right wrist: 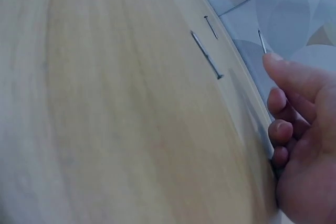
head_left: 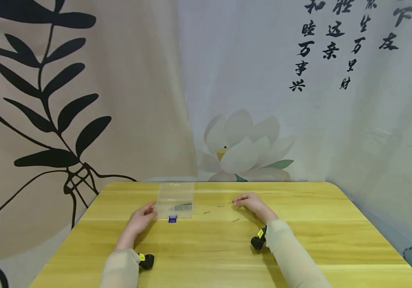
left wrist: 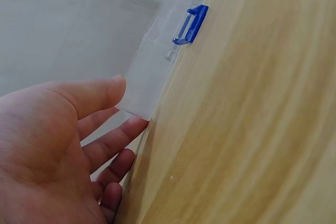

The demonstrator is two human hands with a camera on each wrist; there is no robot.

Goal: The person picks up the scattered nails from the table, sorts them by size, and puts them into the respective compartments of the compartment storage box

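Broadly, your yellow wooden table (head_left: 299, 240) carries everything, with a printed fabric backdrop (head_left: 83, 100) hung behind it. Next down, the clear plastic storage box (head_left: 175, 199) with a blue latch (left wrist: 190, 23) sits left of centre near the far edge; your left hand (head_left: 141, 218) rests at its near left corner, fingers loosely spread, fingertips (left wrist: 137, 124) touching the box wall, not gripping. Your right hand (head_left: 250, 203) lies right of the box, apart from it, pinching a thin metal nail (right wrist: 261, 41) at the fingertips, nail tip pointing left toward the box. Loose nails: one long nail (right wrist: 206, 55) and a shorter one (right wrist: 210, 27) lie on the table between right hand and box, long axes roughly along the hand-to-box line; another (head_left: 235, 220) sits just nearer you. Right hand is clearly closer to them; the box opening lies to its left.
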